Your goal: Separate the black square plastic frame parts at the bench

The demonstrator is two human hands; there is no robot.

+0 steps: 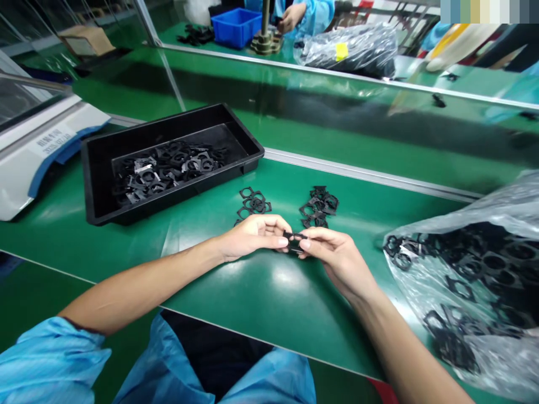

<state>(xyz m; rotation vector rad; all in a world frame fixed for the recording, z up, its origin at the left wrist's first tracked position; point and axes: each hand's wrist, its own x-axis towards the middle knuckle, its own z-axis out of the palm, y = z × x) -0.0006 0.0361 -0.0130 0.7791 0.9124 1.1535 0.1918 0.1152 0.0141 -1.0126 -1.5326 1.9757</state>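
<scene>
My left hand (252, 235) and my right hand (332, 255) meet over the green table, each pinching the same small black plastic frame part (293, 241) between thumb and fingers. Just beyond the hands lie two little heaps of the same black parts, one heap on the left (252, 203) and another heap on the right (319, 206). A black tray (101, 168) at the left holds several more of these parts. At the right an open clear plastic bag (475, 275) is full of black parts.
A white machine with a blue stripe (37, 146) stands at the far left. Beyond a metal rail runs a green conveyor (337, 123). Across it a person in blue works near a blue bin (236, 25) and another plastic bag (349, 50).
</scene>
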